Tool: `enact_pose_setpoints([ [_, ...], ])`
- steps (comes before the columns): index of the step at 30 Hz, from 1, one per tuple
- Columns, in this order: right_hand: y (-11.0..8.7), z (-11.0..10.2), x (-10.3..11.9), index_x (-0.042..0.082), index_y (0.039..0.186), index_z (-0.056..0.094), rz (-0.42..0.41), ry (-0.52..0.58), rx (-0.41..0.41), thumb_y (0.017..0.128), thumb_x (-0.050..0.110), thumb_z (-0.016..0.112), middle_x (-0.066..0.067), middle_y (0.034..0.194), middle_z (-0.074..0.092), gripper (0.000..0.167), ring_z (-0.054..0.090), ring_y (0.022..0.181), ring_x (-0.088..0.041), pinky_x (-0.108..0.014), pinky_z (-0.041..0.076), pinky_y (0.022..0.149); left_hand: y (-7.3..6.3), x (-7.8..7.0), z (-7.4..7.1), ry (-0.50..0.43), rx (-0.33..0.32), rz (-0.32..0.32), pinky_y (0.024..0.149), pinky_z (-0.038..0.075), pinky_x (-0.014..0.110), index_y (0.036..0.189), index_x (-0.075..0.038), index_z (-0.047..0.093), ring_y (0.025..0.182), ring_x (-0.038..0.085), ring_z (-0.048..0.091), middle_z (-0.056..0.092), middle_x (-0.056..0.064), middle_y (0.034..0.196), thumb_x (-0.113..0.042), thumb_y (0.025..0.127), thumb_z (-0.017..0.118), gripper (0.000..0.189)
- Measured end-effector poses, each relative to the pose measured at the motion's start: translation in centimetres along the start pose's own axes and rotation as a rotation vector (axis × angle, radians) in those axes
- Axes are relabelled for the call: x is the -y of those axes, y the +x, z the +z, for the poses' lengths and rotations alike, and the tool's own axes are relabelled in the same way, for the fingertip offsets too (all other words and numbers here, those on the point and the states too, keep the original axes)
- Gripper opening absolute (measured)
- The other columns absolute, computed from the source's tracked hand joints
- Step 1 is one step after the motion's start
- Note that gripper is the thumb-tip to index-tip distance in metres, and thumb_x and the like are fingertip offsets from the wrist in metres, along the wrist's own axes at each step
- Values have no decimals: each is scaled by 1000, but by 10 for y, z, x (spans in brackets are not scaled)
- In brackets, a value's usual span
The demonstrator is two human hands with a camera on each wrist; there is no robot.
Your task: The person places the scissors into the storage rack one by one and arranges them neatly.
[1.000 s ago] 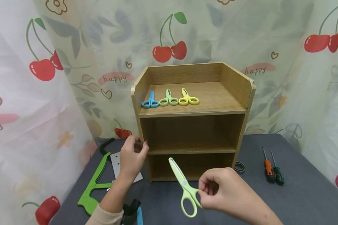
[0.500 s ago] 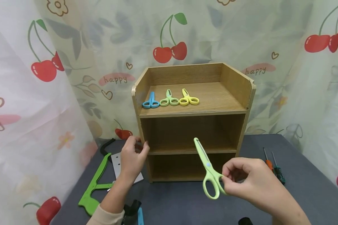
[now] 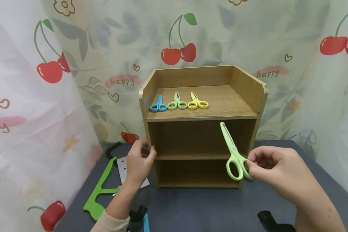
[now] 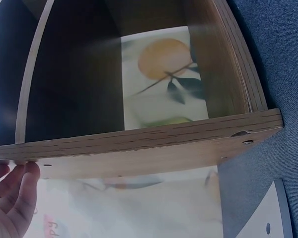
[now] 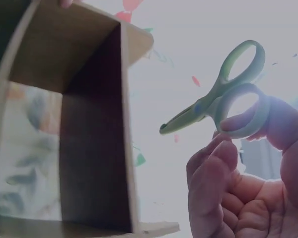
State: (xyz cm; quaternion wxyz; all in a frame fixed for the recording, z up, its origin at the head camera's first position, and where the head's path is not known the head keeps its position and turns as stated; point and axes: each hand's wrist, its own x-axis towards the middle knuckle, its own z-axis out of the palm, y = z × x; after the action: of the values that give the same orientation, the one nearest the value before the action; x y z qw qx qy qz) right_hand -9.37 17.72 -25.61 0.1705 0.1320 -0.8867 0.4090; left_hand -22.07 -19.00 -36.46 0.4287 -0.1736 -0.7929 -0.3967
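Observation:
My right hand pinches one handle ring of light green scissors, blades pointing up and to the left, in front of the wooden shelf's right half. In the right wrist view the scissors hang clear of the shelf panel, their blades together. My left hand holds the left side edge of the wooden shelf; in the left wrist view its fingers press the outer face of the side panel. On the top board lie blue scissors, green scissors and yellow scissors in a row.
Left of the shelf lie a green-handled saw and a white plate with holes. A black object and a blue strip sit at the front edge. Another black object is by my right wrist. A cherry-patterned curtain stands behind.
My right hand has moved right and up with the light green scissors, from before the bottom compartment to before the middle one. My left hand stays at the shelf's side.

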Motion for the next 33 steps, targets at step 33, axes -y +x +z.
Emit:
enact_pose_setpoints([
  [33, 138, -22, 37, 4, 94, 76, 88, -159, 85, 87, 19, 62, 2, 69, 62, 22, 61, 57, -18, -33, 48, 53, 1, 2, 1, -4, -3, 20, 56, 57, 38, 97, -1, 63, 70, 19, 65, 61, 10, 88, -6, 89, 72, 14],
])
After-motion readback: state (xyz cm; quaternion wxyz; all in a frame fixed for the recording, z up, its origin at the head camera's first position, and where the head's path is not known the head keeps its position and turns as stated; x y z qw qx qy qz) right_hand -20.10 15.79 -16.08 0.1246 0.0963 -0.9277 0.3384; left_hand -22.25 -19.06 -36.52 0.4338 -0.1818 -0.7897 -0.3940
